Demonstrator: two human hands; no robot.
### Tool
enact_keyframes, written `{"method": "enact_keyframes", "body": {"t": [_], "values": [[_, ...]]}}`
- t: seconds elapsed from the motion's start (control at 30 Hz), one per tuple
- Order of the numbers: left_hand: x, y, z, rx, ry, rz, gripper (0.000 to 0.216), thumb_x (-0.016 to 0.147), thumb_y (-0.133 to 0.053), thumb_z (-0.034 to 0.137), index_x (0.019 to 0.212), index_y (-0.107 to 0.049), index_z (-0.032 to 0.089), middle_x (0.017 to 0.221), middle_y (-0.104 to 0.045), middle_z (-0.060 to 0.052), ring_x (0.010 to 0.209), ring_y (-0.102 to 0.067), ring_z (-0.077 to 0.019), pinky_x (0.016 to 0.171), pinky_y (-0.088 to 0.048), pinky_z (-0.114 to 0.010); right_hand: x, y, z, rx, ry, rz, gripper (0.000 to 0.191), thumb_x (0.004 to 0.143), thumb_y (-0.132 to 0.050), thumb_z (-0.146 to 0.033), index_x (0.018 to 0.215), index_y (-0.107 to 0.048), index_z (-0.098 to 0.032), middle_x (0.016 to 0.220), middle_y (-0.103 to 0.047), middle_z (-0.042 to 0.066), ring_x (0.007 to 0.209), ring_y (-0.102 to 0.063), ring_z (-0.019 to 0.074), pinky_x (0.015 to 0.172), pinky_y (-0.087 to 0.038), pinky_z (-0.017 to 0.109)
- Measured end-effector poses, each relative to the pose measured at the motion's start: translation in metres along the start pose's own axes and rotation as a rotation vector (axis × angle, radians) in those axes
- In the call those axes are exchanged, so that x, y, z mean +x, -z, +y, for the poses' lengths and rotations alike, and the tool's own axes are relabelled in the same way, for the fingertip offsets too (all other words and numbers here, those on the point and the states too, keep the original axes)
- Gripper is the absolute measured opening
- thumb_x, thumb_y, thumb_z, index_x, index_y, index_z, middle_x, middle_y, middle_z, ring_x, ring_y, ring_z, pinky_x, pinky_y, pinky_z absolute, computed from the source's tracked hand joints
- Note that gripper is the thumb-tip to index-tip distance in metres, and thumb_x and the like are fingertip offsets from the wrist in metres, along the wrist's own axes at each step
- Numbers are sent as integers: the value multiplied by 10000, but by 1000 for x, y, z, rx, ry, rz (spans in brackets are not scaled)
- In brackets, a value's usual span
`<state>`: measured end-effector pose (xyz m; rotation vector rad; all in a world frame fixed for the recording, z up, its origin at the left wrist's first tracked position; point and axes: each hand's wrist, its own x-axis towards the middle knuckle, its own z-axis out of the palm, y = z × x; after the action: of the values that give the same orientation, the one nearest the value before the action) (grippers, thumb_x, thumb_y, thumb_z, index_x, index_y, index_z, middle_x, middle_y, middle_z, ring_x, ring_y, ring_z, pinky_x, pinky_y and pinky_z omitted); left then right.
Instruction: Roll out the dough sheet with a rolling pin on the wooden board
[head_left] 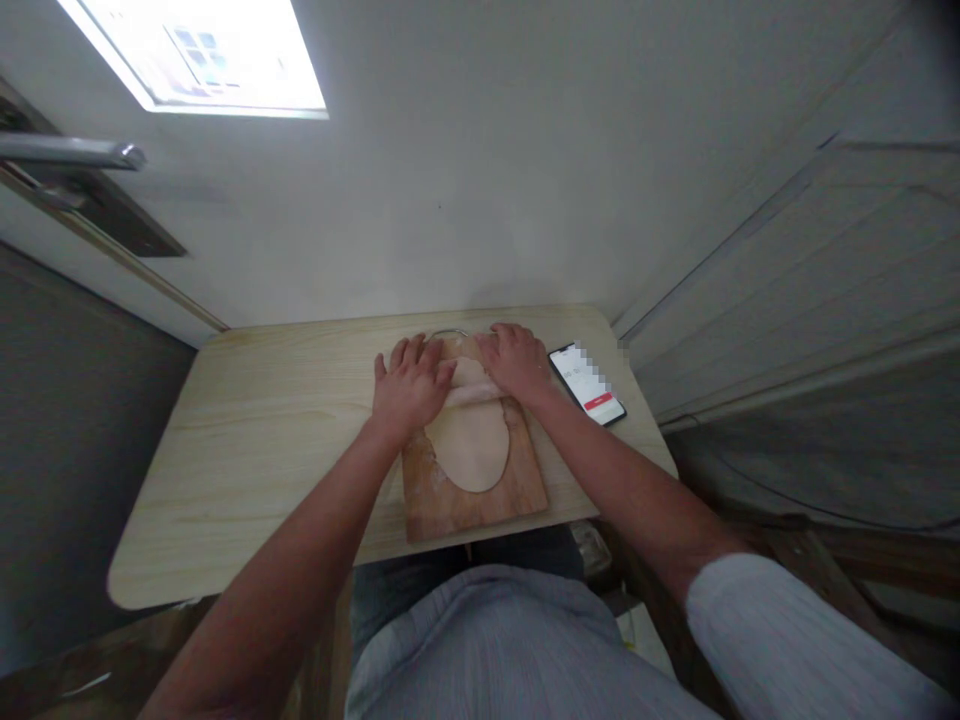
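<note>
The left hand (pixel 411 385) and the right hand (pixel 517 362) lie palm down on the 2 ends of a pale rolling pin (pixel 472 392), which sits crosswise over the far part of a flat oval sheet of dough (pixel 471 448). The fingers of both hands are open and stretched forward, not curled around anything. With the palms resting flat like this, the pin can probably turn freely under them while weight comes down evenly from both sides. The dough lies on a reddish wooden board (pixel 450 510), dusted pale in patches that look like flour, which would stop the sheet from sticking. The board stands at the near edge of a light wood-grain surface (pixel 262 450), straight in front of the person's body, so both arms reach it at the same stretch. A thin metal loop (pixel 448 332) shows at the board's far edge, just beyond the fingers. A phone (pixel 587 384) lies face up with its screen lit just to the right of the board, near the right wrist but apart from it, where it can be read at a glance and stays off the floured wood. Behind the surface rises a plain white wall (pixel 480 200), and a metal door handle (pixel 71 152) juts in at the upper left.
</note>
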<state>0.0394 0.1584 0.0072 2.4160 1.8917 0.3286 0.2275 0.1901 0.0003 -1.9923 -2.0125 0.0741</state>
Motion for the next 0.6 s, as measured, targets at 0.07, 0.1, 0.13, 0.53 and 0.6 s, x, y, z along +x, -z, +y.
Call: {"method": "enact_keyframes", "body": {"t": [0.07, 0.1, 0.13, 0.53, 0.6], "values": [[-7, 1, 3, 7, -12, 17, 563, 1031, -227, 518, 1476, -472, 275, 1584, -441, -99, 1459, -369, -321, 1155, -301, -631, -8, 2, 0, -8, 10, 20, 480, 1051, -365, -520, 1237, -636, -171, 1232, -684, 139, 1131, -610, 282, 953, -427, 388], [-11, 1, 4, 11, -16, 26, 559, 1032, -232, 516, 1472, -479, 274, 1578, -450, -99, 1457, -374, -318, 1157, -301, -626, -12, 2, 0, -10, 16, 31, 475, 1052, -363, -518, 1236, -635, -175, 1231, -685, 136, 1128, -608, 279, 955, -422, 386], [-15, 1, 6, 17, -16, 34, 557, 1033, -236, 512, 1467, -486, 270, 1574, -456, -101, 1456, -376, -317, 1159, -299, -623, -17, 2, 0, -12, 20, 43, 470, 1053, -364, -516, 1240, -633, -179, 1233, -684, 134, 1130, -605, 277, 961, -416, 385], [-66, 9, 24, 26, -30, 27, 556, 1035, -257, 517, 1476, -485, 265, 1609, -411, -82, 1484, -349, -311, 1182, -276, -619, -76, 5, 4, -35, 49, 110, 451, 1057, -359, -449, 1343, -580, -178, 1363, -630, 142, 1240, -526, 288, 1090, -294, 466], [-76, 11, 26, 16, -32, 10, 550, 1035, -261, 513, 1482, -480, 278, 1620, -395, -67, 1495, -334, -305, 1183, -285, -604, -88, 7, 3, -40, 56, 113, 459, 1055, -354, -445, 1363, -572, -184, 1401, -608, 138, 1292, -493, 302, 1122, -263, 506]]}}
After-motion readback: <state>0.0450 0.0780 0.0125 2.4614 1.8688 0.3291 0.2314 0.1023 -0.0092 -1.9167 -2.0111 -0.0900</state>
